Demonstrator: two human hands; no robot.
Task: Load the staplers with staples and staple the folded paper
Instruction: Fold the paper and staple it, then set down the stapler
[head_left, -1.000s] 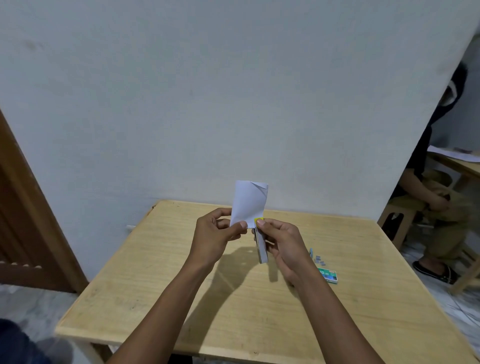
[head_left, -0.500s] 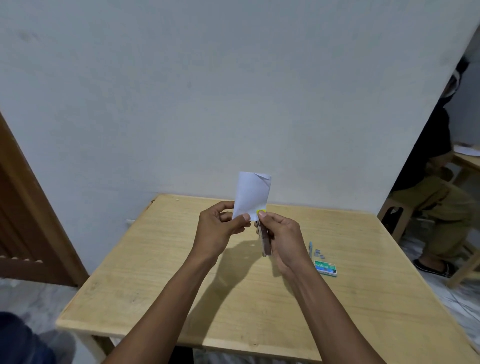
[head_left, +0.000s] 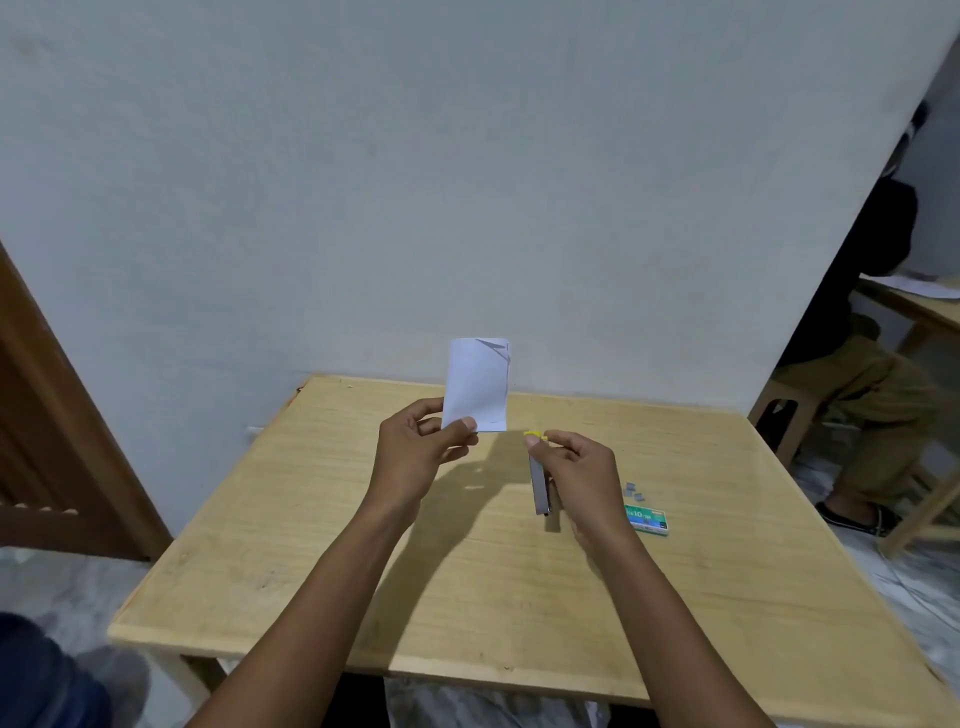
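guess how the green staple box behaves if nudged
The green staple box lies flat on its broad face, so it would probably slide rather than tip or roll. Small and seemingly cardboard, it is likely light and easy to crush.

Pale plaster wall (head_left: 467, 182) across the back, in soft, even light. Light wooden table (head_left: 363, 571) set close to it — square top, grain showing. Brown wooden door (head_left: 57, 441) at left. Grey marbled floor (head_left: 47, 587). Far right — second wooden table (head_left: 930, 314), low stool (head_left: 802, 431) beside it.
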